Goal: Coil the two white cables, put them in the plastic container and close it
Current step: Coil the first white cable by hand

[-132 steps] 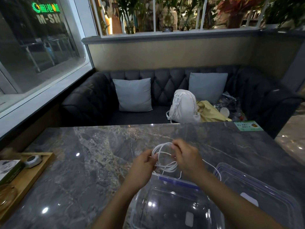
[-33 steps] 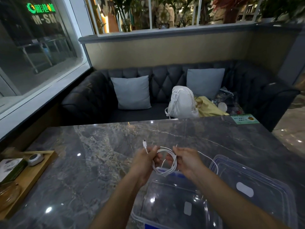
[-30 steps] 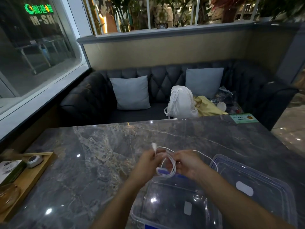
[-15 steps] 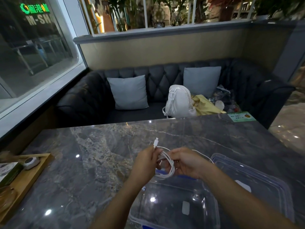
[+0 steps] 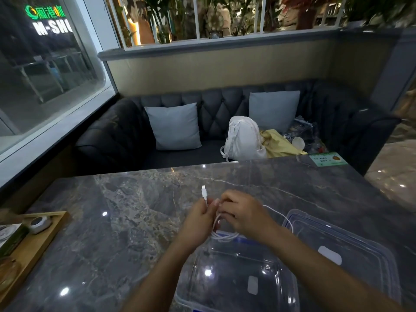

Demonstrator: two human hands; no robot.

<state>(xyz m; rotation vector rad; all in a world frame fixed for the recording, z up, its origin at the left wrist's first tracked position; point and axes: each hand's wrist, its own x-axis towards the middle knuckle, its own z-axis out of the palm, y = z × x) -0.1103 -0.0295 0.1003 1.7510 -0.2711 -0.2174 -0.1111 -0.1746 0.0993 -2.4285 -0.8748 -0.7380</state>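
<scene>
A white cable point(image 5: 221, 236) hangs in a small coil between my two hands above the far rim of the clear plastic container point(image 5: 236, 278). My left hand point(image 5: 199, 218) pinches the cable just below its white plug point(image 5: 204, 191), which sticks upward. My right hand point(image 5: 244, 215) grips the coil from the right. A thin white strand point(image 5: 280, 216) trails from under my right hand toward the clear lid point(image 5: 351, 246), lying on the table right of the container. Whether it belongs to a second cable is unclear.
The grey marble table point(image 5: 135, 221) carries a wooden tray point(image 5: 33, 246) with small items at its left edge and a green card point(image 5: 328, 159) at the far right corner. Behind is a dark sofa with a white backpack point(image 5: 244, 138) and two cushions.
The coil has been drawn tighter and smaller between my hands. The plug end has come up above my left fingers. The view has shifted slightly.
</scene>
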